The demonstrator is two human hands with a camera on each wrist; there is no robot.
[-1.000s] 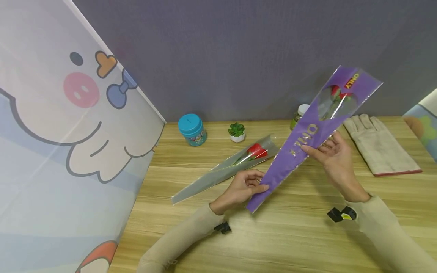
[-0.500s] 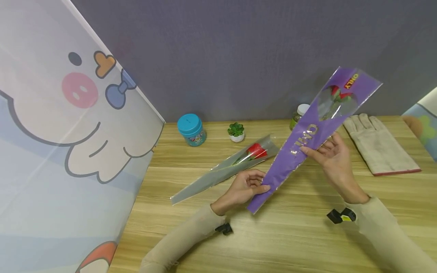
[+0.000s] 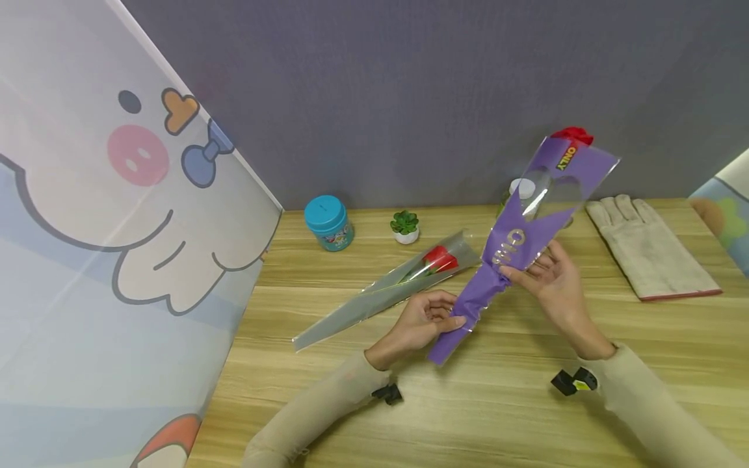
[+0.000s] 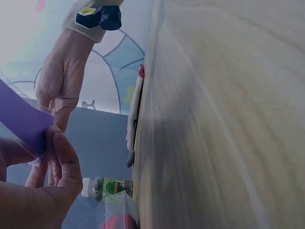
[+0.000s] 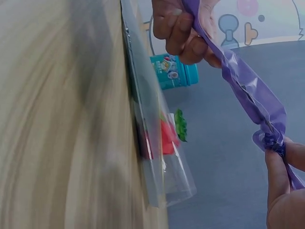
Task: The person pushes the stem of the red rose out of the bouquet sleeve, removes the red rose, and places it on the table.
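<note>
Both hands hold a purple plastic flower sleeve [image 3: 529, 227] printed "ONLY", tilted up to the right above the wooden table [image 3: 503, 416]. My left hand [image 3: 453, 315] pinches its narrow lower end. My right hand [image 3: 523, 274] grips the middle, where the film is bunched into folds. A red rose head [image 3: 572, 135] sticks out of the sleeve's wide top. The right wrist view shows the crumpled purple sleeve [image 5: 252, 90] stretched between the left hand [image 5: 183, 31] and the right hand's fingers [image 5: 281, 191]. In the left wrist view the left hand [image 4: 47, 191] pinches the purple sleeve [image 4: 21, 119].
A second red rose in a clear sleeve [image 3: 398, 283] lies on the table just behind the left hand. Along the back stand a teal tin [image 3: 329, 222], a small potted plant [image 3: 405, 226] and a jar [image 3: 517, 190]. A pale work glove [image 3: 649, 250] lies right. A cartoon panel [image 3: 117, 227] leans left.
My right hand has pushed the sleeve down toward the left hand and bunched it. The sleeve now stands steeper, and the rose head has come out past its top edge.
</note>
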